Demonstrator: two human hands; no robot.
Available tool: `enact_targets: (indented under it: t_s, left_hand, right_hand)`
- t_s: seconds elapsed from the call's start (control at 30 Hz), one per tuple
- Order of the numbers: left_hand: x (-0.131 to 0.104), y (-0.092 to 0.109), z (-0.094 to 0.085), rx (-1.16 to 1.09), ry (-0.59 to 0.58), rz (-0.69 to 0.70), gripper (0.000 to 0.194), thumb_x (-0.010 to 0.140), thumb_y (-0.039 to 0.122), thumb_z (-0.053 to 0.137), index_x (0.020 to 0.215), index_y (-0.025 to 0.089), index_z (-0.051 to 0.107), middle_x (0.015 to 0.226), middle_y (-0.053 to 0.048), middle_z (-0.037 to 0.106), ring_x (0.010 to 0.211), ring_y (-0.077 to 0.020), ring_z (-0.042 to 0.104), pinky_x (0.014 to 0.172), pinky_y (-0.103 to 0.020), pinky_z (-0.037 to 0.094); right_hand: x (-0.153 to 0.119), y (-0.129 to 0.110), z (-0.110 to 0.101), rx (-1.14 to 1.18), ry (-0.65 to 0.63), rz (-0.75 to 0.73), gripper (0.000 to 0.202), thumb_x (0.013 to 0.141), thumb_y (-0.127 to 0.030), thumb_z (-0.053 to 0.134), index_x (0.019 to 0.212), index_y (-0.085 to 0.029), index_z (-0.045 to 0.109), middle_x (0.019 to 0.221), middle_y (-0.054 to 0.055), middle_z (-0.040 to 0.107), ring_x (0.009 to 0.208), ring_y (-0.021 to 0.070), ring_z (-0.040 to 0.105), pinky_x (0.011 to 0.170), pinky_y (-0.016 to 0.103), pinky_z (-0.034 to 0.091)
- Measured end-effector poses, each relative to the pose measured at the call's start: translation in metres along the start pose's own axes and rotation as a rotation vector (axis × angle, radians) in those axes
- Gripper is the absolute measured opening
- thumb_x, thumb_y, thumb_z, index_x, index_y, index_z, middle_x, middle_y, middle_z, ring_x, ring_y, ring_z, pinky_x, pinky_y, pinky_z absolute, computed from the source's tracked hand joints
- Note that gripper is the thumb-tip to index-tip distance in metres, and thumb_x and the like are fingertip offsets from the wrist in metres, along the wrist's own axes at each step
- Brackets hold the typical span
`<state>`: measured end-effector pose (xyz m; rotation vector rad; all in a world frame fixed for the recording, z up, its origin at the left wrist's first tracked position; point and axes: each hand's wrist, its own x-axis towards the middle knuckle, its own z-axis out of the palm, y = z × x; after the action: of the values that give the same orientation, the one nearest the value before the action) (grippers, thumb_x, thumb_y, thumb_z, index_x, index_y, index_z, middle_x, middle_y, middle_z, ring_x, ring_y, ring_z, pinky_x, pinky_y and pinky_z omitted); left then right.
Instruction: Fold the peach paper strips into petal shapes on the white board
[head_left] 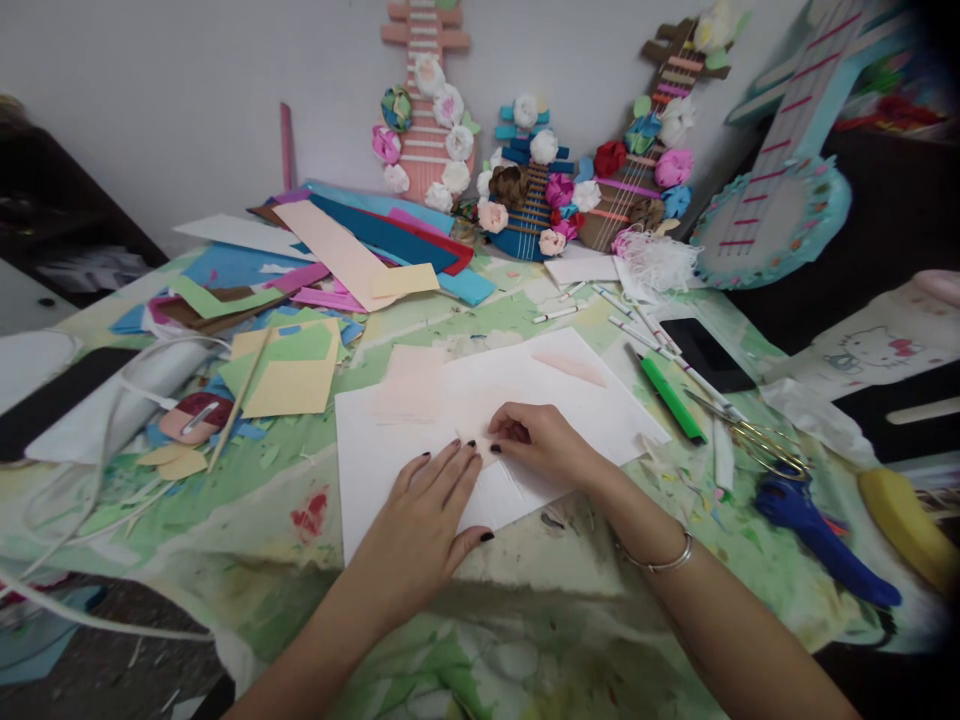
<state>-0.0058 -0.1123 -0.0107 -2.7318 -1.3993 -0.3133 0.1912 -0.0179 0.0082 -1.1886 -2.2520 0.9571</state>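
A large white sheet (637, 425) lies at a slant on the table in front of me. My left hand (420, 510) rests flat on it, fingers stretched out and thumb apart. Beside its fingertips, my right hand (551, 448) is closed in a pinch at the edge of a small pale pink paper piece (487, 448); the fingers partly hide it. Pale pink square sheets (410, 382) lie on the upper left of the white sheet. Toward its upper right is a thin pink paper petal shape (568, 367).
Coloured paper (337, 245) is heaped at the back left. Decorated paper instruments (525, 190) lean on the wall. To the right lie a green cutter (671, 398), scissors (757, 440), a blue glue gun (821, 540) and a phone (707, 354). A white cable (101, 470) runs along the left.
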Motion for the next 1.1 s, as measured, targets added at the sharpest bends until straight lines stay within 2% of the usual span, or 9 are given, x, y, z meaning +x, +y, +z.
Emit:
enact_targets:
  t_s: [0.6, 0.73, 0.9, 1.0, 1.1]
  left_hand:
    - [0.0007, -0.0001, 0.0009, -0.018, -0.034, -0.023, 0.060, 0.094, 0.043, 0.039, 0.143, 0.011, 0.029, 0.148, -0.012, 0.034, 0.135, -0.0263, 0.029, 0.104, -0.043, 0.025]
    - [0.0013, -0.0006, -0.0002, -0.031, -0.038, -0.018, 0.058, 0.094, 0.042, 0.038, 0.145, 0.015, 0.025, 0.148, -0.011, 0.033, 0.135, -0.0260, 0.029, 0.103, -0.043, 0.025]
    - [0.0016, -0.0014, 0.0001, -0.041, -0.039, -0.010, 0.055, 0.094, 0.041, 0.039, 0.143, 0.019, 0.030, 0.148, -0.011, 0.033, 0.135, -0.0269, 0.030, 0.103, -0.044, 0.026]
    - [0.0019, -0.0017, 0.0004, -0.045, -0.026, -0.009, 0.053, 0.094, 0.038, 0.040, 0.142, 0.019, 0.032, 0.147, -0.011, 0.035, 0.134, -0.0275, 0.031, 0.103, -0.044, 0.027]
    - [0.0022, -0.0009, -0.0005, -0.046, -0.029, -0.020, 0.052, 0.094, 0.038, 0.040, 0.142, 0.019, 0.033, 0.147, -0.011, 0.035, 0.134, -0.0275, 0.031, 0.102, -0.044, 0.028]
  right_hand:
    - [0.0002, 0.0004, 0.0003, 0.010, 0.000, -0.011, 0.009, 0.079, -0.012, 0.059, 0.086, -0.016, 0.057, 0.068, -0.003, 0.056, 0.062, 0.0098, 0.050, 0.060, 0.021, 0.036]
    - [0.0007, -0.0013, 0.0002, -0.003, 0.001, 0.000, 0.010, 0.078, -0.010, 0.058, 0.085, -0.017, 0.056, 0.067, -0.003, 0.056, 0.061, 0.0099, 0.050, 0.060, 0.021, 0.036]
    - [0.0015, -0.0004, 0.0019, -0.004, -0.001, -0.006, 0.008, 0.079, -0.011, 0.057, 0.084, -0.017, 0.056, 0.069, -0.002, 0.057, 0.062, 0.0099, 0.050, 0.061, 0.022, 0.037]
    - [0.0008, 0.0006, 0.0008, -0.044, 0.026, -0.016, 0.010, 0.077, -0.011, 0.056, 0.085, -0.018, 0.056, 0.073, 0.000, 0.058, 0.069, 0.0124, 0.052, 0.066, 0.024, 0.039]
    - [-0.0026, 0.0005, -0.0035, -0.148, 0.061, -0.048, 0.018, 0.075, -0.016, 0.059, 0.093, -0.020, 0.055, 0.094, 0.006, 0.061, 0.094, 0.0202, 0.052, 0.083, 0.035, 0.040]
